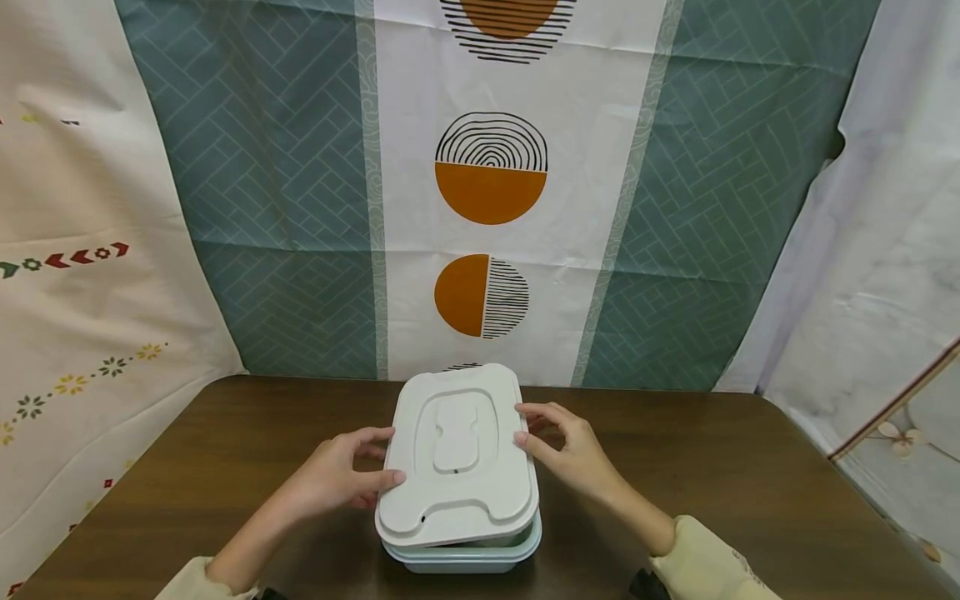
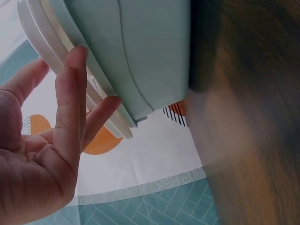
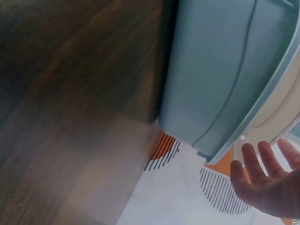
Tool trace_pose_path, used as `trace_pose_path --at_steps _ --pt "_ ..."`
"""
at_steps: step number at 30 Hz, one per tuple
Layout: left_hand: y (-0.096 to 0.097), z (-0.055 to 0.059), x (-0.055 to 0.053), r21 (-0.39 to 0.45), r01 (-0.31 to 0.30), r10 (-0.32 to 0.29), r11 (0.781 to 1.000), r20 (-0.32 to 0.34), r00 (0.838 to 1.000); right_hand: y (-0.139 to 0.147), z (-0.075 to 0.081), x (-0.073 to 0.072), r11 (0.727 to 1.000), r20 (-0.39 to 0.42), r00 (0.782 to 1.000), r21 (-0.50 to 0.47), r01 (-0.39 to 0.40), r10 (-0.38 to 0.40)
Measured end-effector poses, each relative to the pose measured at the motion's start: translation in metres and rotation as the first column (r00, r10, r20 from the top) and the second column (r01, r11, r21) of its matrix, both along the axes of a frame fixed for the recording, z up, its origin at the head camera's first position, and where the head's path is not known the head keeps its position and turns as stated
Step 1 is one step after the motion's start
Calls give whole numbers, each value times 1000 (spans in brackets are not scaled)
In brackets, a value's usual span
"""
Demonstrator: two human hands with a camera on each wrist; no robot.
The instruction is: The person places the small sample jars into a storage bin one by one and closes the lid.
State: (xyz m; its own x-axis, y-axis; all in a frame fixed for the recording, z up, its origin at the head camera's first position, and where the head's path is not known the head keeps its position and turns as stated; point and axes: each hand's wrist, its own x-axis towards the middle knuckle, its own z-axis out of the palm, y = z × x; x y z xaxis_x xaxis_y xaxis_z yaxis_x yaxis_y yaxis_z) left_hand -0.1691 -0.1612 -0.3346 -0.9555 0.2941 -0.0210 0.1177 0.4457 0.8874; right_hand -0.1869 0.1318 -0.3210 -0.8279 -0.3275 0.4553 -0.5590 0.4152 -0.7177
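A white rectangular lid [image 1: 456, 442] sits askew on a pale blue-green plastic box [image 1: 461, 567]. At the near end a gap shows between lid and rim. My left hand [image 1: 330, 475] holds the lid's left edge, thumb on top and fingers at its side. In the left wrist view, some of its fingertips touch the rim of the box [image 2: 145, 51]. On the opposite side, my right hand [image 1: 570, 446] holds the lid's edge with thumb and forefinger. The right wrist view shows its fingers beside the lid's pale underside [image 3: 276, 103]. What the box contains is hidden.
The box stands on a dark brown wooden table [image 1: 697, 475]. Behind the table hangs a patterned curtain [image 1: 495, 200] in green and white with orange circles. Pale patterned cloth [image 1: 82, 275] hangs on the left, and a white marbled sheet [image 1: 885, 275] on the right.
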Motion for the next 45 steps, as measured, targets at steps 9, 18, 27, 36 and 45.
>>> trace_pose_path --at_steps 9,18,27,36,45 --pt "2 -1 4 -18 -2 2 1000 -8 1000 11 -34 -19 1000 0 1000 18 -5 5" --pt "8 -2 6 -39 7 -8 999 -26 1000 17 -41 -19 1000 -16 1000 24 8 -8" --pt "16 1 5 -135 -18 10 991 -62 998 9 -18 6 998 42 999 47 32 -34" --pt "21 3 6 -192 -42 25 980 -92 995 17 -47 -14 998 30 999 55 37 -39" --pt "24 2 5 -233 -69 41 970 -120 992 21 -56 -19 998 51 998 55 27 -30"
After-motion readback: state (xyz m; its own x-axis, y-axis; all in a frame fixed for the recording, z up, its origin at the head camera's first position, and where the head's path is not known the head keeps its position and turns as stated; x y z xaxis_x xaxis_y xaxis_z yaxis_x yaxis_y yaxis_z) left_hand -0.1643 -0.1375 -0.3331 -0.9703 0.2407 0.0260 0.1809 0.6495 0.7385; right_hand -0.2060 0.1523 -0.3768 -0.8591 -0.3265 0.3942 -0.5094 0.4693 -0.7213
